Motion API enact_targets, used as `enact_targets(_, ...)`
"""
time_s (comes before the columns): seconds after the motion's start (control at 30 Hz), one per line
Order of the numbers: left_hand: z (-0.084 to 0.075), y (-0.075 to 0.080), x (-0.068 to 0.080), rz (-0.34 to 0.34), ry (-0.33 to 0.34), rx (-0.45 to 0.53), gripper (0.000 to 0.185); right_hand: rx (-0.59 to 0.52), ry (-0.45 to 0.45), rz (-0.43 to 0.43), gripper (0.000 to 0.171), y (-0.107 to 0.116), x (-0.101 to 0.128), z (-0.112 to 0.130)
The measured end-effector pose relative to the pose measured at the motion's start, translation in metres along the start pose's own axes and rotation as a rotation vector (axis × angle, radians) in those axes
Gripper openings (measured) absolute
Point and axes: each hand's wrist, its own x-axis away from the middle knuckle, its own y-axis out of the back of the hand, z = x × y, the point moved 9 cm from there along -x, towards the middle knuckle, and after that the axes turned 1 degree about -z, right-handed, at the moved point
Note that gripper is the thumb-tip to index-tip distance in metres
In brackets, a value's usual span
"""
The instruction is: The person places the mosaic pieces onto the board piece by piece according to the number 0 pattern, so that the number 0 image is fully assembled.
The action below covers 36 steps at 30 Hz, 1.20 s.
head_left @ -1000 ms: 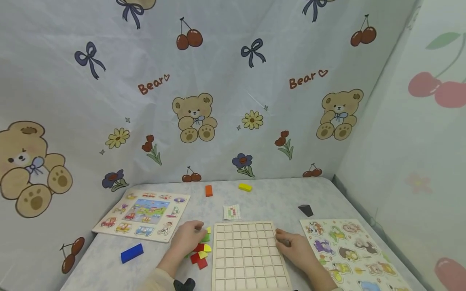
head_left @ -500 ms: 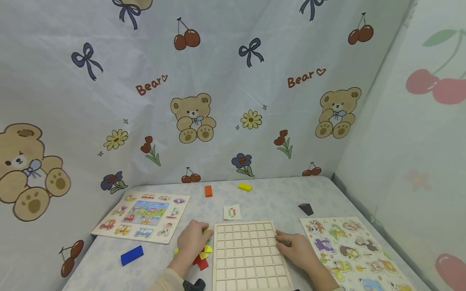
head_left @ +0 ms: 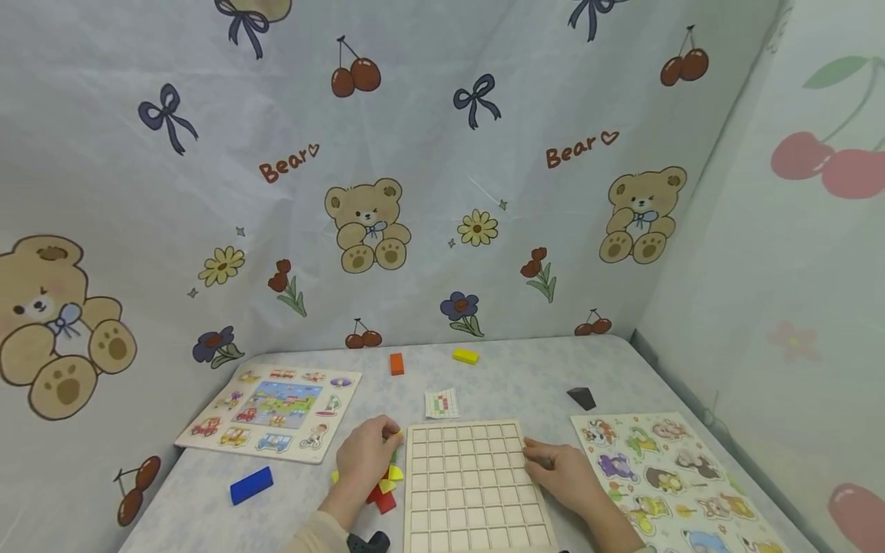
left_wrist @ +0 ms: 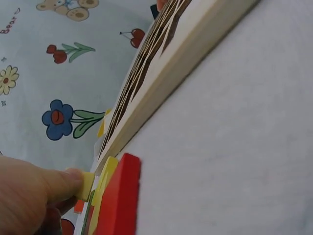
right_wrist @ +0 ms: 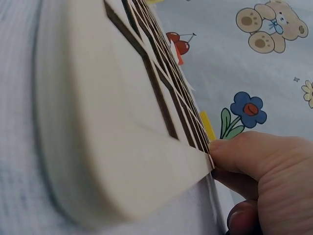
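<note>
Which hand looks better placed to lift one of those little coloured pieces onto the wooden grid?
Probably the left hand: it rests on the pile of coloured pieces beside the wooden grid board, one fingertip against a yellow piece. The right hand steadies the board's right edge, away from the pieces.

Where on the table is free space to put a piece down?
Bare cloth lies between the orange block, the small card and the black wedge. It is crowded by the left hand, beside the grid board.
</note>
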Motion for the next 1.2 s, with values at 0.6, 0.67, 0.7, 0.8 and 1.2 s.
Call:
enact_targets(0.6, -0.078, -0.02, 0.009, 0.253, -0.223, 0.15, 0.008, -0.032, 0.025, 0.002, 0.027, -0.003, 0.0, -0.008)
enact_targets(0.67, -0.081, -0.026, 0.009, 0.271, -0.234, 0.155, 0.008, -0.03, 0.036, -0.001, 0.026, -0.003, -0.001, -0.008)
enact_targets(0.7, -0.082, -0.029, 0.008, 0.28, -0.235, 0.158, 0.008, -0.028, 0.041, -0.003, 0.026, -0.004, -0.002, -0.008)
enact_targets(0.8, -0.082, -0.038, 0.008, 0.304, -0.233, 0.159, 0.007, -0.025, 0.049, -0.001, 0.026, -0.006, -0.003, -0.008)
enact_targets(1.2, -0.087, -0.047, 0.01, 0.306, -0.294, 0.137, 0.006, -0.003, 0.047, -0.015, 0.025, 0.0, -0.001, -0.004)
